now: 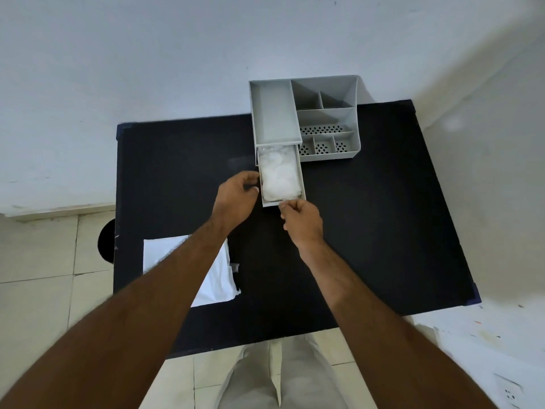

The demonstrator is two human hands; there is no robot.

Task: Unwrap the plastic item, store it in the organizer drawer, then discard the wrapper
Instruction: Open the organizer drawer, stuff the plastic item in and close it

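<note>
A grey desk organizer (pixel 327 119) stands at the far side of a black table (pixel 368 219). Its drawer (pixel 301 178) is pulled out toward me and holds a crumpled clear-white plastic item (pixel 278 175). My left hand (pixel 236 199) rests against the drawer's left wall, fingers curled. My right hand (pixel 300 221) pinches the drawer's front edge at its lower right. A flat white wrapper (pixel 218 278) lies on the table near the left front, partly under my left forearm.
The organizer has several open compartments, some with perforated floors (pixel 323 129). A dark round object (pixel 106 245) shows beside the table's left edge. White walls stand behind and to the right; a wall socket (pixel 508 392) is low at the right.
</note>
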